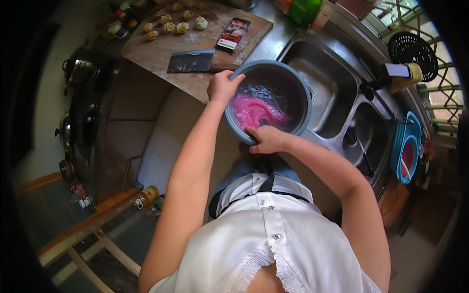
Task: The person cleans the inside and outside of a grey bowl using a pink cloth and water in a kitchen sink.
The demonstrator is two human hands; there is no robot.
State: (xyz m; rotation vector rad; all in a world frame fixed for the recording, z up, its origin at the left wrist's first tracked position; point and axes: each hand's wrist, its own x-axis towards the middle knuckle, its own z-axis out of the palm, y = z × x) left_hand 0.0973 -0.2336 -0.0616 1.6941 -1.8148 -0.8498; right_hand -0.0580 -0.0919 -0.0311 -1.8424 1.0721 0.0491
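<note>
Grey-blue round basin [234, 128] sits at the counter [273, 41] edge, overlapping the left bowl of the steel double sink [332, 93]; it holds water and a pink cloth-like lump [254, 111], exact material unclear. Left hand [222, 87] grip: fingers curled over the far-left rim, clamped on the basin. Right hand [266, 139] grip: closed on the near rim, fingertips reaching inside close to the pink lump; can't tell if they touch it. Just left of the basin: wooden cutting board [161, 53] with a cleaver [191, 61] lying flat, blade dark. Farther back on the board: a phone [233, 33] with lit screen and a cluster of small round dough pieces [175, 22]. Far left: dark gas stove [85, 112] with pots. Right of the sink: black perforated strainer [413, 49] by the window grille, blue dish rack [406, 146] beside the right sink bowl.
</note>
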